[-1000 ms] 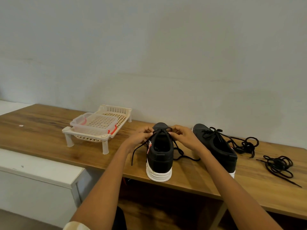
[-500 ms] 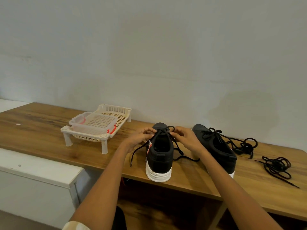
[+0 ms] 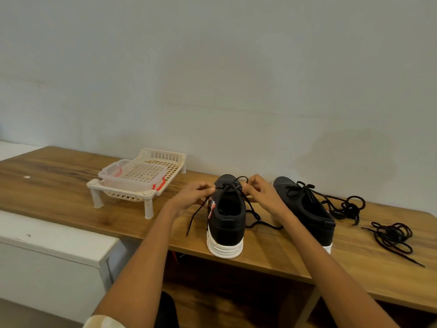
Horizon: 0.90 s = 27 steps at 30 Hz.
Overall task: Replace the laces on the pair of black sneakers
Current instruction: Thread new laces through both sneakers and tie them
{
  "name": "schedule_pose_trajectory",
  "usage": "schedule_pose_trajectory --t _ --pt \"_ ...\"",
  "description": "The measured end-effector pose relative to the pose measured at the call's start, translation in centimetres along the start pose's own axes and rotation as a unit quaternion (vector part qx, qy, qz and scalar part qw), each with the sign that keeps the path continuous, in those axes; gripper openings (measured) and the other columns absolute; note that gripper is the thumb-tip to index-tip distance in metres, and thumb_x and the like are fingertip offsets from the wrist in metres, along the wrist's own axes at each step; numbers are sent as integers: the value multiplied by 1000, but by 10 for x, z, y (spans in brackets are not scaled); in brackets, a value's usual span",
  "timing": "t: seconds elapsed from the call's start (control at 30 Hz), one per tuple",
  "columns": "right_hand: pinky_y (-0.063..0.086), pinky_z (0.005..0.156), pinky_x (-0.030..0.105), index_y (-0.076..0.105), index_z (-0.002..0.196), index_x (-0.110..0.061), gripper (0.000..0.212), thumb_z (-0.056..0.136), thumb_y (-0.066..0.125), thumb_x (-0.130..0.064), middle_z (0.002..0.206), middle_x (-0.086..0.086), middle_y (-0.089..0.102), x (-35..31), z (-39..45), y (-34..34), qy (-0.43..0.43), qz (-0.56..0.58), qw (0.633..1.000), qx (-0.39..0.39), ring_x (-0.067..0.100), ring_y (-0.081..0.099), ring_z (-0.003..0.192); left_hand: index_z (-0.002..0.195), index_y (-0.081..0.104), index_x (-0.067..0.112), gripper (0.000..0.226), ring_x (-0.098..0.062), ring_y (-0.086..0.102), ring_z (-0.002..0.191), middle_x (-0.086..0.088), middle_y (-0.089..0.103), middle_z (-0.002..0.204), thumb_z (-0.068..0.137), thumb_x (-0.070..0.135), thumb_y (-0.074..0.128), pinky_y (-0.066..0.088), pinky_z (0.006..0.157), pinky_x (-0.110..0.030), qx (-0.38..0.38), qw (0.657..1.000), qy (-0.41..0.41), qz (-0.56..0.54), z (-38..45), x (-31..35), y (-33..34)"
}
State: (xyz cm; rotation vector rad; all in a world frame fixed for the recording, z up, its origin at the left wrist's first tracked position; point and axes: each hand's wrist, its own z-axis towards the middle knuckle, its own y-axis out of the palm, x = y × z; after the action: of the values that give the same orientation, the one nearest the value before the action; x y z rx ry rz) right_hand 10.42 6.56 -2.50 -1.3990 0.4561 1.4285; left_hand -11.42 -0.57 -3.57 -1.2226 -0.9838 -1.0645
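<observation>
Both hands pinch the lace (image 3: pixel 233 185) over the near sneaker (image 3: pixel 225 216), left hand (image 3: pixel 192 197) and right hand (image 3: pixel 262 194) each in a narrow grip; it stands mid-worktop (image 3: pixel 59 185). Risk: uneven pulling could tip the sneaker or loosen the bow.

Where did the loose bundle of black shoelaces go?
The loose lace bundle lies on the wooden table at the far right of the head view, right of the second sneaker.
</observation>
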Motion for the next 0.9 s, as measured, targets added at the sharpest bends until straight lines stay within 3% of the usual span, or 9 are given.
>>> schedule_pose_trajectory --t 0.07,0.2,0.33,0.43,0.5,0.57,0.67,0.77,0.9 --pt "56 78 23 55 98 -12 19 93 58 -30 94 10 67 1 1 0 -2 -16 1000 -7 17 67 90 95 56 10 13 -22 64 96 -8 67 99 98 13 44 55 84 -37 10 984 9 -178 0 -4 -6" --pt "57 82 28 60 94 -20 12 91 61 -32 96 8 68 2 4 2 -5 -31 999 -17 19 67 92 89 50 11 15 -29 66 102 -14 68 109 97 14 38 53 88 -46 37 878 71 -472 5 3 -9" --pt "57 86 35 62 94 -21 10 91 62 -31 97 8 69 1 6 6 -5 -40 999 -23 21 67 94 81 48 10 22 -24 66 65 -6 61 65 99 13 35 58 76 -45 89 814 77 -569 10 3 -7" --pt "56 86 33 62 93 -22 9 91 61 -30 97 6 69 -1 6 7 -6 -50 998 -29 21 67 94 76 41 15 24 -13 44 45 3 41 52 100 13 37 54 73 -42 129 871 42 -473 15 -3 -6" --pt "56 84 28 62 91 -21 10 93 58 -31 95 4 68 -4 5 8 -7 -48 998 -31 20 66 94 79 45 14 21 -11 37 45 5 38 51 100 13 41 46 61 -30 126 953 23 -276 13 0 -3" --pt "56 81 24 62 88 -21 15 94 56 -33 91 2 67 -7 3 8 -4 -46 998 -30 19 66 92 88 58 11 13 -11 43 52 2 49 58 97 13 49 39 55 -22 89 995 27 -40 10 6 0" --pt "54 83 27 67 88 -21 17 90 61 -37 89 -1 69 -8 0 4 -7 -56 997 -46 14 66 88 98 71 11 16 -9 59 73 -1 67 84 92 19 59 46 66 -17 36 988 49 143 6 13 0" --pt "53 85 30 72 86 -20 11 89 65 -28 85 -4 71 -7 1 0 -13 -80 994 -68 13 67 85 98 73 11 15 -7 62 79 2 69 90 90 19 63 47 66 -13 38 982 53 176 3 15 -4" --pt "53 80 30 71 80 -16 12 90 64 -18 77 -2 70 -11 1 -6 -13 -84 994 -69 12 65 76 91 67 9 10 -11 60 84 2 66 89 91 17 61 47 77 -23 36 983 53 171 3 12 -6"
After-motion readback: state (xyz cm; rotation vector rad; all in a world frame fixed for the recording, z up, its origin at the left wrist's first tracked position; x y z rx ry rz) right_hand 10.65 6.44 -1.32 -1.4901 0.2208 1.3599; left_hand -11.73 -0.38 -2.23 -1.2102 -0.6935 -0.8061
